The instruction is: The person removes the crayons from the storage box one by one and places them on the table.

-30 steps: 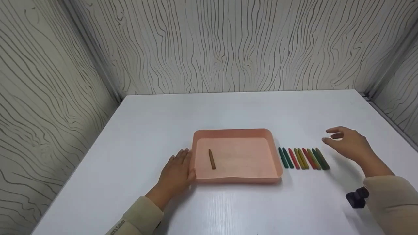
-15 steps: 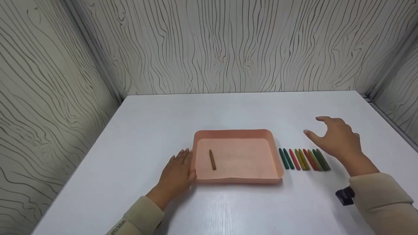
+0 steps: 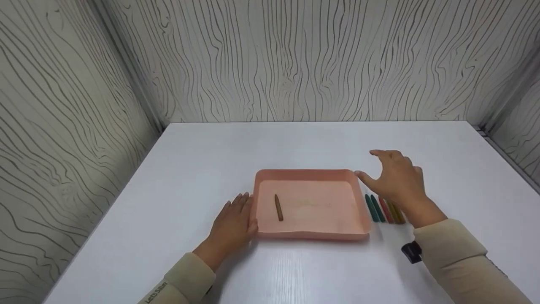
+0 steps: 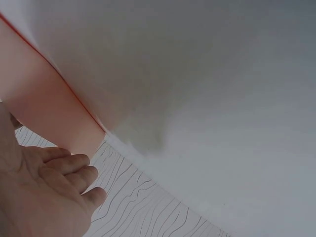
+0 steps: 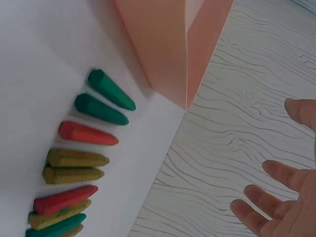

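A shallow pink tray [image 3: 312, 236] lies on the white table, with one brown crayon [image 3: 279, 207] inside toward its left. Against the tray's left side rests my left hand [image 3: 231, 226], fingers extended; the left wrist view shows its fingers near the pink wall. My right hand [image 3: 398, 179] hovers over the row of crayons right of the tray, thumb and fingers spread with nothing between them. In the right wrist view the row shows whole: green crayons [image 5: 102, 109], a red crayon [image 5: 89, 133], yellowish crayons [image 5: 78, 158] and others. In the head view the hand hides the row's right part.
The white table [image 3: 202, 156] extends around the tray on all sides. Wood-grain patterned panels [image 3: 295, 59] stand behind the table and at its left and right. A small black device [image 3: 411, 252] sits at the right sleeve cuff.
My right hand has moved left from beyond the crayon row to over it near the tray, its thumb and fingers spreading wider. The left hand stays at the tray.
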`<state>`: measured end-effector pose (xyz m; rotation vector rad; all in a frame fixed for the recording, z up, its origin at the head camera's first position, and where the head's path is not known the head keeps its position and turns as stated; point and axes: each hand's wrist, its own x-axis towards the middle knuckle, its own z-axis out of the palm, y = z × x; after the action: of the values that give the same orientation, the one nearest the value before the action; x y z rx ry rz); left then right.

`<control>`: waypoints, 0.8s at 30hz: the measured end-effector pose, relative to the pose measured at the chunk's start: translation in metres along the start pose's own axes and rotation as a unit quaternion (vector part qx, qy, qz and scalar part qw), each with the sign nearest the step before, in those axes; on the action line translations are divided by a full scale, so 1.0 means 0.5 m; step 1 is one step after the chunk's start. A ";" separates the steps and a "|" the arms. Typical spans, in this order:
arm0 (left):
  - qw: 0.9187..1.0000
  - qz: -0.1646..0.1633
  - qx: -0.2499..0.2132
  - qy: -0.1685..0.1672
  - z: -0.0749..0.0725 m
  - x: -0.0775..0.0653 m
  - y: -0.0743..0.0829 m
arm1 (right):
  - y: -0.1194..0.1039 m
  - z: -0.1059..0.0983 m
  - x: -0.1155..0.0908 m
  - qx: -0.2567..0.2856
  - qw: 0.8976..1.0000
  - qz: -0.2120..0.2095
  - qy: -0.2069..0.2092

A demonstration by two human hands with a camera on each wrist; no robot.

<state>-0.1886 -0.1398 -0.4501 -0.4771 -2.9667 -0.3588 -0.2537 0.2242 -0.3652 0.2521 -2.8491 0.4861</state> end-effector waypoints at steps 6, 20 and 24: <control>1.000 0.003 0.004 0.002 0.003 -0.001 -0.001 | -0.040 0.039 0.005 0.014 1.000 -0.023 0.006; 1.000 -0.002 0.021 -0.009 0.003 0.002 -0.002 | -0.126 0.134 0.006 0.036 0.998 -0.047 -0.024; 1.000 -0.006 0.016 -0.017 0.003 0.002 -0.001 | -0.145 0.151 0.006 0.038 0.997 -0.058 -0.033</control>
<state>-0.1895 -0.1396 -0.4513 -0.4667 -3.0052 -0.3055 -0.2569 0.1302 -0.4114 0.4530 -2.8617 0.5740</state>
